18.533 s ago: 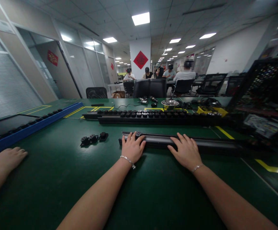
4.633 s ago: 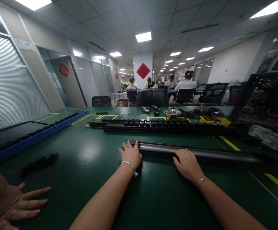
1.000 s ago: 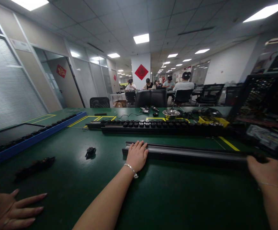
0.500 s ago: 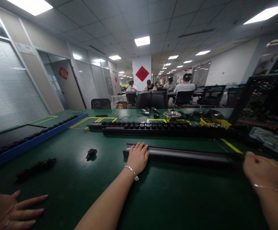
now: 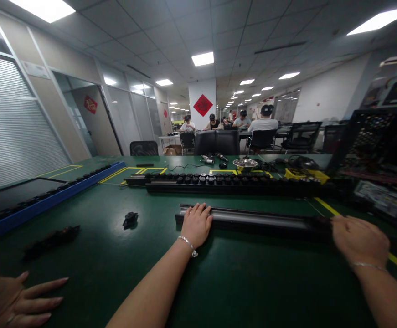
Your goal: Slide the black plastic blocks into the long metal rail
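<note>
A long black rail (image 5: pixel 263 221) with a grooved top lies lengthwise on the green table. My left hand (image 5: pixel 197 223) grips it near its left end, fingers over the top. At the other end, my right hand (image 5: pixel 360 239) is closed, with a dark part (image 5: pixel 321 221) showing at its fingers on the rail; the blur and shade hide its shape. To the left of the rail sits a small black roller-like piece (image 5: pixel 130 219). Farther left lies a dark elongated piece (image 5: pixel 51 241), blurred in outline.
Another person's hand (image 5: pixel 27 298) rests spread at the lower left. Black rails carrying rows of round pieces (image 5: pixel 232 184) stand behind mine. A blue-edged rail (image 5: pixel 58 193) runs along the left. A metal bowl (image 5: pixel 245 164), a yellow tray (image 5: pixel 304 174) and dark equipment (image 5: pixel 383 182) are beyond.
My right hand has moved left along the rail's right end, and the dark part at its fingers has shifted left too. My left hand holds its place.
</note>
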`<state>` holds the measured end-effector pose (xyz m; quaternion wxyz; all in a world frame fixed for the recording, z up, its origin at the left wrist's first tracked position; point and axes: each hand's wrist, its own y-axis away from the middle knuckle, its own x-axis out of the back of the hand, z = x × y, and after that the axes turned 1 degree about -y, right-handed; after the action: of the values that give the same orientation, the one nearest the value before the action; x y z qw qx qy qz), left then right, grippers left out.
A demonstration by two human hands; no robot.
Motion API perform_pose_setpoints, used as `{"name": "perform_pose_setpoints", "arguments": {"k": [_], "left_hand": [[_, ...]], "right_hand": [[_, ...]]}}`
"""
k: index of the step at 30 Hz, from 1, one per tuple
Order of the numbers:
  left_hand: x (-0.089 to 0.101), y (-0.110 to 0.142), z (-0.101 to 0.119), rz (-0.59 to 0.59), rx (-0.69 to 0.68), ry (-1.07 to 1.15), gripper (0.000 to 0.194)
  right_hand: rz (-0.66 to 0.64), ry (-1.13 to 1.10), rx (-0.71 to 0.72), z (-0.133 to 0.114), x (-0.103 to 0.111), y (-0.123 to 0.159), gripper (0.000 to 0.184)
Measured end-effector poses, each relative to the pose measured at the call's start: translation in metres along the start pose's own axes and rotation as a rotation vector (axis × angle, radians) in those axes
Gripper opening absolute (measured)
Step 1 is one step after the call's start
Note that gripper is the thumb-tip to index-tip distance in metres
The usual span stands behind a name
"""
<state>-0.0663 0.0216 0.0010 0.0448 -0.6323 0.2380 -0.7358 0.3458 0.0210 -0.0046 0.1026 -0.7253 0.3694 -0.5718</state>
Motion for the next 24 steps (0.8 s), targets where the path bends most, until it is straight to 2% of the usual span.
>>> {"name": "perform_pose_setpoints", "arguments": {"k": [4, 13, 24], "left_hand": [[-0.002, 0.0, -0.001, 0.01, -0.001, 0.001, 0.045], [0.0, 0.0, 0.0, 0.016, -0.006, 0.002, 0.044], [-0.002, 0.001, 0.0, 0.021, -0.008, -0.01, 0.044]], "right_hand": [[-0.076, 0.023, 0.022, -0.01, 0.007, 0.003, 0.047], [-0.168, -0.021, 0.21, -0.026, 0.007, 0.007, 0.046], [-0.231, -0.086, 0.279, -0.055, 0.014, 0.016, 0.043]]}}
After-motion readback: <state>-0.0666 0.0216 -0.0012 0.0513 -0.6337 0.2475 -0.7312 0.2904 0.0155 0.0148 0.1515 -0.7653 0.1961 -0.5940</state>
